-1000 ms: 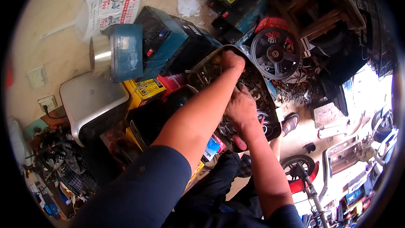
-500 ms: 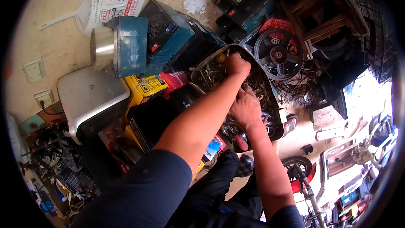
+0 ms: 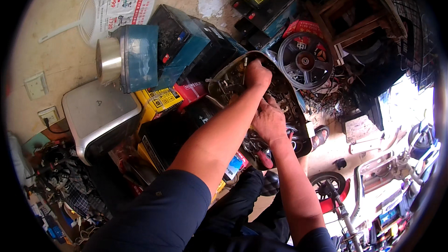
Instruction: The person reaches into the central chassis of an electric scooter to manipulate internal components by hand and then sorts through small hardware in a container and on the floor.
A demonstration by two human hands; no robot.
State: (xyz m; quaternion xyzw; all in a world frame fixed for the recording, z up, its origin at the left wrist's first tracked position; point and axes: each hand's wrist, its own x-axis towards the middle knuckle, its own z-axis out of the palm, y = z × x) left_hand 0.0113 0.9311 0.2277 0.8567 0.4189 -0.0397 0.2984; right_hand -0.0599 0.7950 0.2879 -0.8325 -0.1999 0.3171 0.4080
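Observation:
An oval metal bin holds dark, greasy metal parts and tools, among them a red-handled tool. My left hand is inside its far end, fingers curled down among the parts beside a thin metal rod; what they hold is hidden. My right hand is lower in the bin, just under my left forearm, with bent fingers on the parts; their tips are partly hidden and I cannot make out what they grip.
Batteries, a teal housing, yellow boxes and a silver case crowd the left. A spoked wheel and wooden stool are right, above a sandalled foot. A bicycle fork stands lower right.
The view has shifted slightly back and forth. Both hands stay in the bin with only slight finger movement; the rod by my left hand shows more clearly now.

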